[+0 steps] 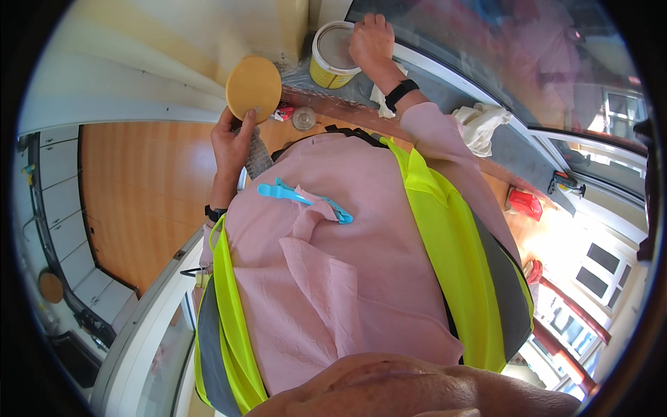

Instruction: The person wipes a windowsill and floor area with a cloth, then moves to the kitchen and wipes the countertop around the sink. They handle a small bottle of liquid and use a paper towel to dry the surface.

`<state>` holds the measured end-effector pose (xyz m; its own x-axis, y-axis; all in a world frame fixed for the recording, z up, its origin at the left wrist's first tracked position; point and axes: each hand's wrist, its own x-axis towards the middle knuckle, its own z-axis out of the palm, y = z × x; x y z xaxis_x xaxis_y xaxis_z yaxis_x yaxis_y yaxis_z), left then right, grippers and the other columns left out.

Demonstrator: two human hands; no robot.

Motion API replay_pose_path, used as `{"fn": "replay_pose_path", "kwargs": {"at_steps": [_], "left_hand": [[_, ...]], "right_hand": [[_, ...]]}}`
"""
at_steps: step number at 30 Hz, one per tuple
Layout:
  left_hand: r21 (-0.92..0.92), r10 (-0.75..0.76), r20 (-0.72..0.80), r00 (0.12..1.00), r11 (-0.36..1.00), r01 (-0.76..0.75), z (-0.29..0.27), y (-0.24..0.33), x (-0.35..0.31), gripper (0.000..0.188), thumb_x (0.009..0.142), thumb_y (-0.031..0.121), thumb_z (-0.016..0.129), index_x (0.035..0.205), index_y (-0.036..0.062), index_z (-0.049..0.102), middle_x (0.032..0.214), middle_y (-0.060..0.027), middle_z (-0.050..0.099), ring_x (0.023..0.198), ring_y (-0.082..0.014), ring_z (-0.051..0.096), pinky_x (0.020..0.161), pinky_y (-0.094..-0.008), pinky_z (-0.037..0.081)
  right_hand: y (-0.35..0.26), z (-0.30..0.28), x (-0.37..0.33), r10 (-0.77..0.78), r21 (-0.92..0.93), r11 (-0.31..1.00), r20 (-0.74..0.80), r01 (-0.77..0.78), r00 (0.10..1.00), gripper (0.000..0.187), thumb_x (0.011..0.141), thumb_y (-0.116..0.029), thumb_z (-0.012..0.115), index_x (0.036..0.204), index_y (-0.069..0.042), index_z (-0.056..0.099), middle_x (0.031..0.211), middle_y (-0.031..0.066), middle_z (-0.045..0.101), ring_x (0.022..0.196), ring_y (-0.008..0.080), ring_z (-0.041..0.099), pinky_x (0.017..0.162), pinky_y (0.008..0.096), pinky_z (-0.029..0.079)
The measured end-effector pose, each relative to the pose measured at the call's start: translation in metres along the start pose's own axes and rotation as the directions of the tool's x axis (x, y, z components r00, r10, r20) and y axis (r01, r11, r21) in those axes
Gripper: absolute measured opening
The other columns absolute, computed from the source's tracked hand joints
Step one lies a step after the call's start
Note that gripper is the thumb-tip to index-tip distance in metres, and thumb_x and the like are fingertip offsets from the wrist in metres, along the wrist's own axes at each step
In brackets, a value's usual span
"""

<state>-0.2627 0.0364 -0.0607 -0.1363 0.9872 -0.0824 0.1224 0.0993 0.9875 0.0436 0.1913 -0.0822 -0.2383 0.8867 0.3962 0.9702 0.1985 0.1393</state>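
My left hand [235, 139] grips a round yellow disc [254, 87] by its lower edge, thumb over the face that shows. The disc is tilted up in front of a pale wall. Farther right, my right hand [373, 43] is closed, fingers curled, at the right rim of a white-and-yellow bucket [328, 73]. Whatever those fingers hold, if anything, is hidden. Smooth grey fills the round top of the bucket, either its lid or its contents; I cannot tell which. The bucket stands on a grey ledge beside a window frame.
Along the ledge lie a white cloth [481, 128] and a dark tool [566, 184]. Below the disc are a clear glass jar [303, 118] and a small red item [283, 111]. A red package [524, 203] lies to the right. A blue clip [306, 201] hangs on my pink shirt.
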Motion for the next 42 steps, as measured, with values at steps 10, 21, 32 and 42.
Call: {"fn": "replay_pose_path", "kwargs": {"at_steps": [10, 21, 32, 42], "left_hand": [[-0.052, 0.02, -0.021, 1.0, 0.998, -0.021, -0.011, -0.008, 0.002, 0.026, 0.093, 0.013, 0.069, 0.112, -0.0037, 0.066, 0.092, -0.0051, 0.07, 0.081, -0.0068, 0.061, 0.071, -0.0236, 0.05], [0.014, 0.055, 0.07, 0.996, 0.998, -0.056, -0.015, -0.001, 0.008, 0.029, 0.093, 0.014, 0.068, 0.116, -0.0035, 0.065, 0.092, -0.0048, 0.07, 0.078, -0.0075, 0.061, 0.071, -0.0246, 0.05], [0.045, 0.025, 0.234, 0.972, 0.998, -0.036, 0.009, 0.009, 0.023, 0.031, 0.094, 0.014, 0.067, 0.119, -0.0046, 0.064, 0.103, -0.007, 0.071, 0.091, -0.0098, 0.062, 0.082, -0.0264, 0.05], [0.017, -0.016, 0.126, 0.992, 1.0, 0.014, 0.005, 0.004, 0.014, 0.032, 0.094, 0.015, 0.068, 0.12, -0.0036, 0.064, 0.105, -0.0083, 0.071, 0.094, -0.0113, 0.063, 0.085, -0.0271, 0.05]], "right_hand": [[-0.02, -0.022, 0.0, -0.189, 0.271, 0.933, -0.189, 0.236, 0.964, 0.014, 0.073, -0.013, 0.067, 0.086, -0.012, 0.073, 0.093, 0.0054, 0.062, 0.098, 0.0266, 0.057, 0.084, 0.0398, 0.046], [0.003, -0.019, 0.0, 0.067, 0.339, 0.939, -0.019, -0.056, 0.998, 0.009, 0.079, -0.019, 0.067, 0.085, -0.018, 0.074, 0.09, 0.0042, 0.064, 0.094, 0.0265, 0.062, 0.078, 0.0402, 0.053], [0.027, -0.018, -0.006, 0.004, 0.255, 0.967, 0.035, -0.013, 0.999, 0.01, 0.077, -0.021, 0.071, 0.085, -0.016, 0.076, 0.093, 0.006, 0.063, 0.094, 0.0275, 0.061, 0.076, 0.0397, 0.053], [0.013, -0.011, -0.001, -0.072, 0.096, 0.993, 0.012, 0.07, 0.997, 0.018, 0.073, -0.019, 0.073, 0.089, -0.012, 0.077, 0.101, 0.0049, 0.063, 0.105, 0.0267, 0.056, 0.086, 0.0403, 0.05]]}}
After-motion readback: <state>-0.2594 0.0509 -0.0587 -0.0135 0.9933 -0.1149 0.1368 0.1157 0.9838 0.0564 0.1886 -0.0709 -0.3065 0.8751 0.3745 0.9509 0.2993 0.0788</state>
